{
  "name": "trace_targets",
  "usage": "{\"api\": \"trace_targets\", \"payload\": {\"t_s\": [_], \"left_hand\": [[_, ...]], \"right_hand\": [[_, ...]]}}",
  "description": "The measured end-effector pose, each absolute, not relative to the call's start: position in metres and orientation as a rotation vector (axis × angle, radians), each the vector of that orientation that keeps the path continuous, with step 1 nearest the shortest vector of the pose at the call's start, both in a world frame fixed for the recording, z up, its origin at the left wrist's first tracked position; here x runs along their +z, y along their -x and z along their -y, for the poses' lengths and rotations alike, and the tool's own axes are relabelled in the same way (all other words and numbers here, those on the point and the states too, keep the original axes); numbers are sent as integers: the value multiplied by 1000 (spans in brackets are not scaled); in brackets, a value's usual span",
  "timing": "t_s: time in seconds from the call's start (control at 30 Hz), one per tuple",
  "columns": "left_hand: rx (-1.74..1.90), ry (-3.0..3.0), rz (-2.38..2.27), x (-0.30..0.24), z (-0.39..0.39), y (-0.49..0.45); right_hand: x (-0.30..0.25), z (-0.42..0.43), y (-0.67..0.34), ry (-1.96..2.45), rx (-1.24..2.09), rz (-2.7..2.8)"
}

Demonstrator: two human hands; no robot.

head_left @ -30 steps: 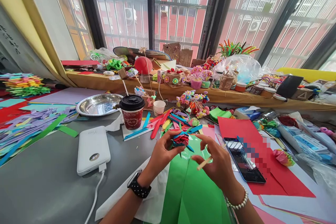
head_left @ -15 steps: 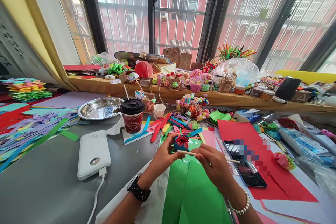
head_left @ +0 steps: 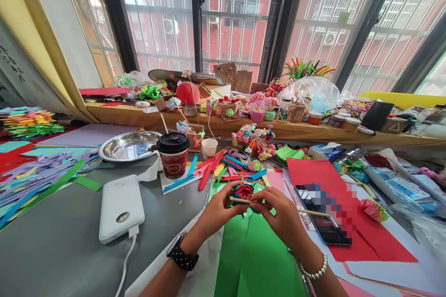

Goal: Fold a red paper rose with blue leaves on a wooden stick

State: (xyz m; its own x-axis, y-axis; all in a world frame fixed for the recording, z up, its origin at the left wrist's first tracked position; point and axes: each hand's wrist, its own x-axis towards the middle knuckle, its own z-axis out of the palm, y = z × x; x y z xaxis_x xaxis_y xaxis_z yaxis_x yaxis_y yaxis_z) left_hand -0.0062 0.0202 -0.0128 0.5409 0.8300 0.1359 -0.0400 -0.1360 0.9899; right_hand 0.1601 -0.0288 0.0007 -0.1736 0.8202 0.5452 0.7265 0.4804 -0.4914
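Right fingers point(head_left: 266, 199) pinched tight on a thin wooden stick point(head_left: 315, 213), thumb below, and that's the right hand point(head_left: 281, 211) working at close quarters! The stick runs crosswise through the grip, its tip at the front edge of a red and blue paper flower point(head_left: 245, 190), its tail poking out behind over the phone point(head_left: 324, 222). Does the tip press on the petals? Can't tell from here. Over to the left hand point(head_left: 219, 206): fingers and thumb curled round the flower's left side, closed on it, holding it up with the red centre showing. A black dotted watch point(head_left: 184, 256) on the left wrist, a pearl bracelet point(head_left: 315, 267) on the right.

Right below, green paper point(head_left: 261, 257) spreads under both hands. Just beyond the flower, a bright jumble of paper strips point(head_left: 208, 174). Out to the right, the phone lies on red paper point(head_left: 383, 243), a pink and yellow flower point(head_left: 372, 209) near it. Out to the left on the grey surface point(head_left: 66, 255), a white power bank point(head_left: 121, 206) with its cable plugged in, a lidded red cup point(head_left: 173, 162) with a straw, and a metal plate point(head_left: 103, 154) just behind. Farthest back, a red balloon point(head_left: 187, 93) sits on the crowded windowsill point(head_left: 223, 124).
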Motion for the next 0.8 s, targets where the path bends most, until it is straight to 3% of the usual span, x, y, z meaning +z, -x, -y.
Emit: {"api": "trace_targets", "payload": {"t_s": [0.47,0.67,0.8], "left_hand": [[813,-1659,-819,-12,-15,3],[829,-1728,-950,-15,-22,10],[1046,-2007,-1135,-7,-21,16]], "right_hand": [[-2,28,-158,1327,390,1905],[-6,25,-158,1298,218,1928],[-9,23,-159,1335,49,1959]]}}
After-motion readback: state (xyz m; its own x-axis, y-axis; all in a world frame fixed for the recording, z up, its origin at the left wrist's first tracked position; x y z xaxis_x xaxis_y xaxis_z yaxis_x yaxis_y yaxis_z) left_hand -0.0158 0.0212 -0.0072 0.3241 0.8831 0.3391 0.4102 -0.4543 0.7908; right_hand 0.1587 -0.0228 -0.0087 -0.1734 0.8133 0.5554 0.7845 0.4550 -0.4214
